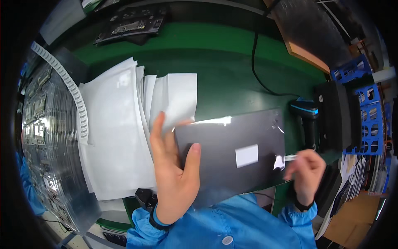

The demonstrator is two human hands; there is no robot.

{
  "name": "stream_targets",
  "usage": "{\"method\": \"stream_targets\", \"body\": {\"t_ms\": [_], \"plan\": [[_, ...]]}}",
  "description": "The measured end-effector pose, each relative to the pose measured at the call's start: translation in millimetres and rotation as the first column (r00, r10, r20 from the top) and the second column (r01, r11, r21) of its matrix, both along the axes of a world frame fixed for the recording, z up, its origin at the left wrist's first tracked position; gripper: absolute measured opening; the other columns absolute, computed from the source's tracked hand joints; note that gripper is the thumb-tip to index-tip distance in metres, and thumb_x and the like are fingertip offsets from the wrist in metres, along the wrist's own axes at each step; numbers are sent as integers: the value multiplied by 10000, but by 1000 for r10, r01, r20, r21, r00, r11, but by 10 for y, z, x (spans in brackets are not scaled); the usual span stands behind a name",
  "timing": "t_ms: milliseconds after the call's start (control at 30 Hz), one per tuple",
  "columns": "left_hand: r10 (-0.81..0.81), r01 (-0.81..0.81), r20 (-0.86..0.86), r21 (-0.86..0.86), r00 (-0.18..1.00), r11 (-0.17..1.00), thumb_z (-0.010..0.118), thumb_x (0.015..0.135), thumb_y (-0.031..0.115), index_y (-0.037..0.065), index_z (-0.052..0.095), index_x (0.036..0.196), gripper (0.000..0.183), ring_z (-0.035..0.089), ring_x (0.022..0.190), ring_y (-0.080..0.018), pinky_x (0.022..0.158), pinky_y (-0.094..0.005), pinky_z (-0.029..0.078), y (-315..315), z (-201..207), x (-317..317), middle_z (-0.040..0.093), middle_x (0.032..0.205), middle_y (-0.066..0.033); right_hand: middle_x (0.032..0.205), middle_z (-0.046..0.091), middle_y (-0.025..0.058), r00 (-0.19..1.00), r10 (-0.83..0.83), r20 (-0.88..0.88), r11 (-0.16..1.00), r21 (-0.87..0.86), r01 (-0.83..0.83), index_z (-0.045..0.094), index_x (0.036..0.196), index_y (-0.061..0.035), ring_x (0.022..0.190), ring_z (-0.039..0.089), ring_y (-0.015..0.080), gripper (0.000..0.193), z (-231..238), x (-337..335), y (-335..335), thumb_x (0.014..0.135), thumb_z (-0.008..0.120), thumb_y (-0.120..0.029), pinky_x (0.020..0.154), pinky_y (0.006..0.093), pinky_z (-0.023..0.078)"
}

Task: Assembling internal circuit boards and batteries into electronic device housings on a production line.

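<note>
A dark grey flat rectangular panel with a glossy, film-like surface and a small white label lies tilted in front of me. My left hand grips its left edge, thumb on top and the other fingers at or behind the edge. At the panel's right edge my right hand, slightly blurred, pinches a small white strip. Whether the strip is stuck to the panel I cannot tell. White soft sleeves are piled beside my left hand, partly behind it.
A barcode scanner stands at right, its cable crossing the green table. Behind it are a black box and blue plastic racks. Stacked clear trays with a paper label strip fill the left. A dark device lies on the far ledge.
</note>
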State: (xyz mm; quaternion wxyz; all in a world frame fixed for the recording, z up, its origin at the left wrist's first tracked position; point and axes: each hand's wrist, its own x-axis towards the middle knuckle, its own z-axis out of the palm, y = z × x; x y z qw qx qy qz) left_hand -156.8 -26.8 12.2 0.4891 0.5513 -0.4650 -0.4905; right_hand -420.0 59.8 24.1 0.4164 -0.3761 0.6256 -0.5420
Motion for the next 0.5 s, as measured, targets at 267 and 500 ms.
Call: {"method": "stream_targets", "body": {"t_ms": [267,500], "plan": [[394,69,743,-506,542,860,410,1050,100,-43,547,1336,348,540,1302,-323,1112,-447,410,715,674,1387,560,1393,-194,676,679,87,957,275,92,878,382,-289,696,925,61,533,638,102,133,-125,309,-374,950,668,-67,447,213,476],[274,-269,932,-208,237,940,551,1016,204,-31,490,1420,471,522,1308,-273,1123,-387,364,541,1129,3137,545,1426,-184,611,652,73,955,280,-96,868,450,-210,668,841,49,461,597,92,179,-141,521,-374,935,698,-101,398,217,436]]}}
